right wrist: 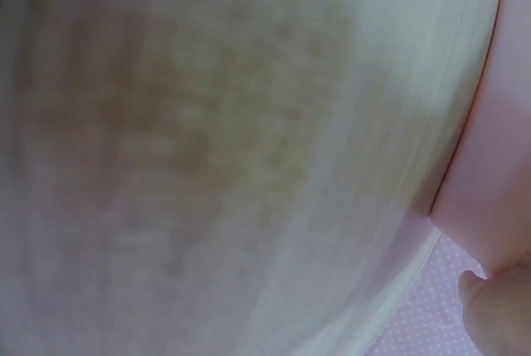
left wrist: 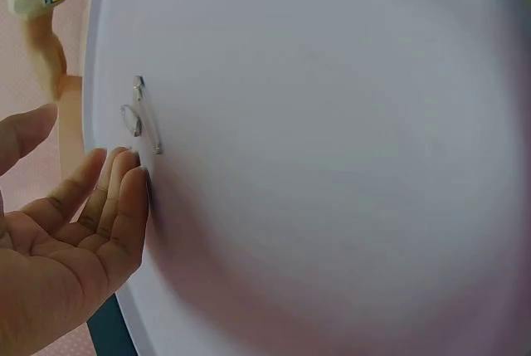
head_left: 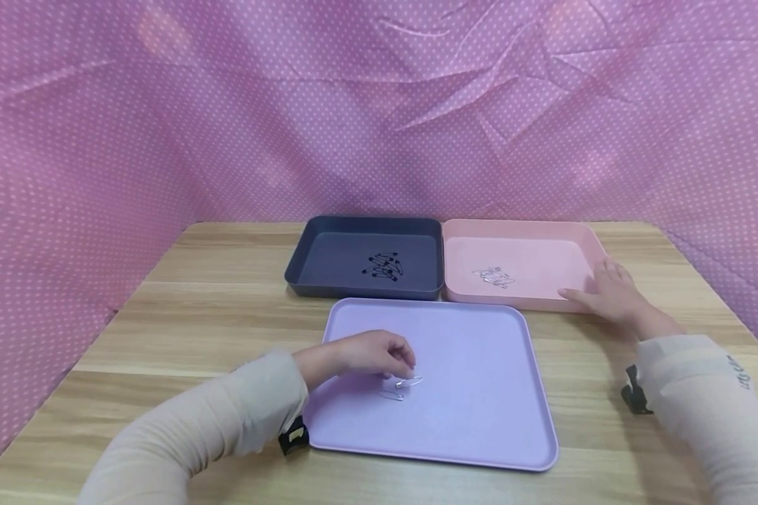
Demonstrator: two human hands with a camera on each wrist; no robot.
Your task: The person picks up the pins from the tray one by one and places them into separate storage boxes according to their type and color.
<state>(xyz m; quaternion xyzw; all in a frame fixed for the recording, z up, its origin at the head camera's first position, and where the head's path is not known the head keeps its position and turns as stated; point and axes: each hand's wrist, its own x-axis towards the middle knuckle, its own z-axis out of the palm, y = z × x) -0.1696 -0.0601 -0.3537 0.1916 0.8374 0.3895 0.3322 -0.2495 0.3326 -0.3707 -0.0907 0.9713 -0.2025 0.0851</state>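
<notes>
Sorting step, pick-up stage: the left hand (head_left: 369, 354) hovers over the lilac tray (head_left: 480, 421), fingers loosely curled just above a silver safety pin (head_left: 408, 383), not yet pinching it. The right hand (head_left: 606, 291) rests flat, fingers spread, on the pink tray's (head_left: 590, 242) near corner. Next likely calls for a fine fingertip pinch, since the pin lies flat on the tray.

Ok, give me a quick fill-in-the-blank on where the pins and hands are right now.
1. The black pins lie in the ____ tray.
2. The right hand rests on the ____ tray.
3. The left hand is over the ____ tray, beside a silver pin.

Missing words: dark grey; pink; lilac
</notes>
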